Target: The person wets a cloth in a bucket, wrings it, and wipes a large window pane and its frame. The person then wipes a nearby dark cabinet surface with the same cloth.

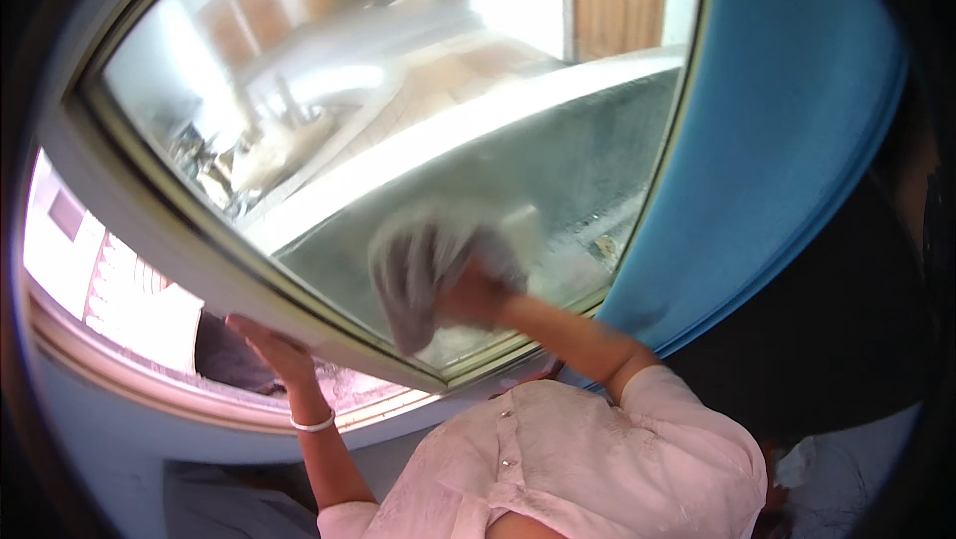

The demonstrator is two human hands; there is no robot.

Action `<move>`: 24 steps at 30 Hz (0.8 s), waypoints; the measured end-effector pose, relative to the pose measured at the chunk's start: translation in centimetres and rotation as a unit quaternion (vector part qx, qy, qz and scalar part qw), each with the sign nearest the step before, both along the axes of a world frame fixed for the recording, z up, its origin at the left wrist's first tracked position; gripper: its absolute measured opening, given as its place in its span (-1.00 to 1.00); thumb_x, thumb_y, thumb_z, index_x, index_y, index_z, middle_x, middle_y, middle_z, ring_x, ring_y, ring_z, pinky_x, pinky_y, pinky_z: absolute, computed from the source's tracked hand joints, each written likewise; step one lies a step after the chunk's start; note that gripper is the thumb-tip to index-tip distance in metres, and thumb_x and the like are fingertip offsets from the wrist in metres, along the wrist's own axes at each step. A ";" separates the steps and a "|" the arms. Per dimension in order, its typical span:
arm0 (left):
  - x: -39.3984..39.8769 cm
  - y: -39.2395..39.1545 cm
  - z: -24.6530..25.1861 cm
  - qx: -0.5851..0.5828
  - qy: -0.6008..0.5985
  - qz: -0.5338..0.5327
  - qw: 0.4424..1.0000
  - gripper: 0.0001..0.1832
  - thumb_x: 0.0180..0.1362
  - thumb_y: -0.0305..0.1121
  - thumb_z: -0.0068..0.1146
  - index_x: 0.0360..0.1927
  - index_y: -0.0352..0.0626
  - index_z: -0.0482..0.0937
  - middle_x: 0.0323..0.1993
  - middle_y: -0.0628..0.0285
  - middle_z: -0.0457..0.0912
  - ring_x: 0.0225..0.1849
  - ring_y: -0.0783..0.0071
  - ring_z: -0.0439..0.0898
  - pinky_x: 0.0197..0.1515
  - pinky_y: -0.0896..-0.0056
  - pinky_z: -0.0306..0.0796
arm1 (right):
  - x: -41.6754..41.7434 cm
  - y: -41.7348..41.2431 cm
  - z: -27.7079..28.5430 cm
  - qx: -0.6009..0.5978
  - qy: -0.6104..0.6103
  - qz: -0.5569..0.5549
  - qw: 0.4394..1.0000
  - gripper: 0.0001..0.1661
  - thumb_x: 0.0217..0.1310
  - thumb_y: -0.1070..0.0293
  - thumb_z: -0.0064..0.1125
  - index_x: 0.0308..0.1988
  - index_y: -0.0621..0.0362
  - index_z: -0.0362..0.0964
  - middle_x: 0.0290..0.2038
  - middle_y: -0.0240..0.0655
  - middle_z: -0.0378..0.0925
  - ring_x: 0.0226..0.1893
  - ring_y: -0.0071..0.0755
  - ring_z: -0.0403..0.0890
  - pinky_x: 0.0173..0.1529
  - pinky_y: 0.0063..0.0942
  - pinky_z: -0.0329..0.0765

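A grey-white cloth [403,278], blurred, is spread under my right hand [478,293] against the window glass [582,128]. The cloth lies near the lower corner of the pane, and part of it is hidden by my hand and wrist. My left hand [280,352] steadies the window sash [246,278] at its outer edge, with the fingers stretched along it. The sash is pale, with dark seals around the glass, and stands at an angle to the window opening. A white bangle circles my left wrist.
Right of the pane is a blue panel [754,151]. The window sill track [134,382] curves below the sash at left, with a bright outdoor area past it. A wooden door [620,1] and a pale ledge [463,121] show in the glass. Dark fabric [231,502] lies at lower left.
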State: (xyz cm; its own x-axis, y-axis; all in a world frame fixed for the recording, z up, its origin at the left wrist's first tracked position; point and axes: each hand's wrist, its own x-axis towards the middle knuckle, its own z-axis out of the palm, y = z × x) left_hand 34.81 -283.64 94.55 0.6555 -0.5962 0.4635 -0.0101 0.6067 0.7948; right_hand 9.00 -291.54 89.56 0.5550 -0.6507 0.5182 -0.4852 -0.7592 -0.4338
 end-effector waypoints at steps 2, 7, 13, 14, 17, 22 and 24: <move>0.9 0.7 -0.4 0.008 -0.010 0.024 1.000 -0.19 0.43 0.27 -0.42 0.34 -0.32 0.26 0.18 0.25 0.45 0.13 0.51 0.41 0.26 0.43 0.23 | -0.4 -2.4 9.0 -0.237 -0.021 -0.130 0.963 -0.35 0.18 0.12 0.00 0.22 0.18 0.36 0.24 -0.01 0.36 0.36 0.02 0.23 0.41 0.13 0.02; -1.6 0.6 0.7 -0.035 0.013 -0.024 0.999 -0.25 0.45 0.22 -0.36 0.31 -0.32 0.28 0.17 0.22 0.45 0.17 0.52 0.38 0.25 0.43 0.23 | -2.3 -7.5 20.3 -0.427 -0.033 -0.279 0.859 -0.42 0.15 0.16 0.04 0.13 0.21 0.41 0.05 0.01 0.48 0.18 0.08 0.32 0.23 0.21 0.08; -0.4 1.1 0.4 0.012 0.017 -0.025 0.999 -0.24 0.44 0.22 -0.33 0.32 -0.33 0.27 0.26 0.19 0.37 0.24 0.47 0.33 0.29 0.38 0.20 | 5.8 -2.5 10.5 -0.320 0.036 0.000 0.947 -0.50 0.16 0.14 0.08 0.01 0.26 0.39 -0.12 -0.02 0.47 -0.09 -0.04 0.44 -0.01 -0.02 0.30; -0.1 1.2 0.3 -0.007 0.029 -0.048 0.998 -0.24 0.44 0.22 -0.33 0.31 -0.33 0.28 0.26 0.19 0.37 0.24 0.46 0.34 0.29 0.38 0.20 | 6.8 -1.1 8.3 -0.286 0.042 0.057 0.956 -0.51 0.17 0.14 0.09 -0.01 0.26 0.39 -0.14 -0.02 0.47 -0.13 -0.06 0.46 -0.05 -0.05 0.34; 1.0 0.1 -0.5 -0.054 0.056 -0.041 0.996 -0.24 0.43 0.21 -0.28 0.31 -0.34 0.29 0.26 0.17 0.38 0.24 0.42 0.35 0.30 0.37 0.20 | 8.7 2.4 2.7 -0.161 -0.010 0.201 0.966 -0.53 0.17 0.14 0.11 -0.07 0.29 0.38 -0.22 -0.03 0.47 -0.27 -0.13 0.51 -0.17 -0.17 0.45; 0.7 0.6 -0.4 -0.039 0.040 -0.035 0.998 -0.24 0.44 0.20 -0.30 0.31 -0.37 0.29 0.28 0.12 0.38 0.26 0.37 0.35 0.32 0.34 0.18 | 7.9 5.1 10.0 -0.250 0.115 0.168 0.946 -0.51 0.16 0.13 0.13 -0.08 0.33 0.37 -0.34 -0.07 0.45 -0.48 -0.26 0.54 -0.42 -0.31 0.52; 0.3 0.3 -0.5 -0.059 0.038 -0.059 0.996 -0.25 0.44 0.20 -0.31 0.29 -0.37 0.30 0.25 0.14 0.40 0.23 0.38 0.36 0.31 0.35 0.19 | 6.6 5.2 16.6 -0.304 0.124 0.099 0.939 -0.51 0.14 0.14 0.13 -0.06 0.29 0.38 -0.25 -0.06 0.45 -0.28 -0.17 0.50 -0.23 -0.24 0.46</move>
State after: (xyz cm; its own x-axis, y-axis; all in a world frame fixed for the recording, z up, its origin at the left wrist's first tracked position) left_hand 35.07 -283.39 94.08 0.6194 -0.6158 0.4870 0.1248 0.6897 0.7133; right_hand 15.60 -286.37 106.20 0.7870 -0.1478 0.5990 -0.3367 -0.9164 0.2163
